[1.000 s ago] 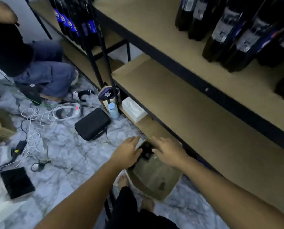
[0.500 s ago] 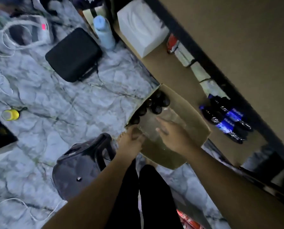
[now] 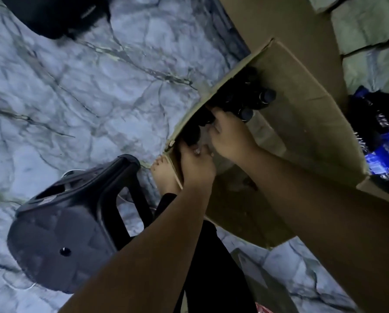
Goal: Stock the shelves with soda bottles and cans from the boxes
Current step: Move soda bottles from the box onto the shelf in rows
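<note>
Box: we take the open cardboard box (image 3: 302,123) as our landmark; it stands on the marble floor (image 3: 76,98) with its mouth up, so we can reach in from above.
Bottles: dark soda bottles (image 3: 252,98) cluster in the box's far-left corner, upright, long axes vertical, caps towards us.
Left hand: our left hand (image 3: 195,168) is inside the near-left corner, fingers curled around a dark bottle top; we cannot tell how firmly.
Right hand: our right hand (image 3: 229,136) is beside it, fingers bent over the nearest bottle tops, apparently to lift; the grip is hidden.
Stool: a black stool (image 3: 71,227) stands left of the box.
Shelf stock: blue-labelled bottles (image 3: 383,150) lie right of the box.
</note>
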A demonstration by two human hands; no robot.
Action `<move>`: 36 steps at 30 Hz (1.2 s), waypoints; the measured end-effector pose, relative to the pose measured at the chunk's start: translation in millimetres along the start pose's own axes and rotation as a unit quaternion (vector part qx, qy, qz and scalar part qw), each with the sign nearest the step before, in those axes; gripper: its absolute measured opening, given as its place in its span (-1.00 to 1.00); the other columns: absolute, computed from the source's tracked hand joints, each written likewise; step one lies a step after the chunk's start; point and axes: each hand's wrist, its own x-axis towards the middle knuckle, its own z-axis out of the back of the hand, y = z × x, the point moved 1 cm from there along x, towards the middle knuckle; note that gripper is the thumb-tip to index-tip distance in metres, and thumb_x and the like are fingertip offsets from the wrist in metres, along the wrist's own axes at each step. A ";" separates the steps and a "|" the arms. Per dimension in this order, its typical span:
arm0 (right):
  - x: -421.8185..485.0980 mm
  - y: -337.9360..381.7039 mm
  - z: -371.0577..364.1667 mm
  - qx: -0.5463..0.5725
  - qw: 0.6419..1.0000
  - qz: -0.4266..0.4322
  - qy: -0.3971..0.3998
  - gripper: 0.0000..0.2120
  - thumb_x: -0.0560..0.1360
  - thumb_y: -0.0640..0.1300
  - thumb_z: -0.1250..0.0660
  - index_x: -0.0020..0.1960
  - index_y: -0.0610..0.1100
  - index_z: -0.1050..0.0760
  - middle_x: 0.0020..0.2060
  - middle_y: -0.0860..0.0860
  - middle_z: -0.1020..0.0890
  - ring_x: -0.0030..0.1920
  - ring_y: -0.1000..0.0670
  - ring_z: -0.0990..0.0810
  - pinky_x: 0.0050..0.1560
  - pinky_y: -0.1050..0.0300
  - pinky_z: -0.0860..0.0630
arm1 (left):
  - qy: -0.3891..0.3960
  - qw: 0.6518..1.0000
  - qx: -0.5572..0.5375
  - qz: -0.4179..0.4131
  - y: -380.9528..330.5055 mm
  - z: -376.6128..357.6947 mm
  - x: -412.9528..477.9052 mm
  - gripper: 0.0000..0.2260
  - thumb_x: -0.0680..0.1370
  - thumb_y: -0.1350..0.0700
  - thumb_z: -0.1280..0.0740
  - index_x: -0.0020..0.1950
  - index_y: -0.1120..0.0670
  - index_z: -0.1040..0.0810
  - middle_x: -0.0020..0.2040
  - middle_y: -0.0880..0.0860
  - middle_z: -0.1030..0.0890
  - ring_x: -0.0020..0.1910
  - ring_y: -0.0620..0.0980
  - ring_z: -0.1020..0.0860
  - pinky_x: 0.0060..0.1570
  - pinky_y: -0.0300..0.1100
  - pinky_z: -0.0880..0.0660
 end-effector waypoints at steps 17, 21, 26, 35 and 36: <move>-25.2 4.5 19.2 0.023 0.997 -0.001 -0.072 -0.68 0.53 -0.17 -0.44 0.17 0.11 -0.45 0.00 0.08 -0.64 0.01 -0.04 -0.60 -0.10 -0.08 -0.61 | 0.022 0.987 -0.149 0.049 -18.8 -0.3 -50.5 -0.51 0.57 0.44 -0.16 0.33 -0.06 -0.46 0.06 0.14 -0.61 -0.05 0.03 -0.54 -0.10 -0.12 -0.49; -74.7 19.1 61.6 0.030 0.996 0.051 -0.069 -0.71 0.53 -0.11 -0.45 0.13 0.15 -0.43 0.00 0.05 -0.53 0.03 -0.09 -0.52 -0.04 -0.16 -0.57 | 0.041 0.993 -0.110 0.027 -38.2 13.4 -96.1 -0.51 0.52 0.50 -0.16 0.28 0.00 -0.48 0.21 0.21 -0.56 -0.12 0.09 -0.47 -0.27 -0.15 -0.40; -151.2 54.6 138.0 0.018 0.989 0.099 -0.108 -0.68 0.48 -0.14 -0.51 0.18 0.03 -0.52 0.16 0.05 -0.43 0.22 -0.08 -0.39 0.25 -0.09 -0.43 | 0.080 0.992 -0.039 -0.084 -80.2 39.9 -157.9 -0.57 0.46 0.51 -0.26 0.06 -0.01 -0.54 0.08 0.16 -0.59 -0.15 0.08 -0.49 -0.24 -0.16 -0.42; -309.4 173.7 279.5 0.185 0.955 0.151 -0.174 -0.75 0.57 -0.17 -0.43 0.23 -0.01 -0.57 0.09 0.14 -0.66 0.14 0.13 -0.59 0.16 0.24 -0.51 | 0.130 0.923 0.117 -0.343 -204.6 121.8 -331.1 -0.75 0.58 0.20 -0.42 0.09 -0.16 -0.59 -0.14 -0.10 -0.66 -0.12 -0.01 -0.62 -0.07 -0.08 -0.55; -325.1 186.7 295.4 0.189 0.948 0.163 -0.196 -0.75 0.57 -0.15 -0.43 0.21 0.04 -0.57 0.07 0.17 -0.66 0.12 0.16 -0.60 0.14 0.22 -0.52 | 0.136 0.913 0.122 -0.365 -221.7 129.4 -354.5 -0.78 0.59 0.20 -0.42 0.08 -0.14 -0.59 -0.19 -0.14 -0.65 -0.16 -0.06 -0.60 -0.06 -0.07 -0.55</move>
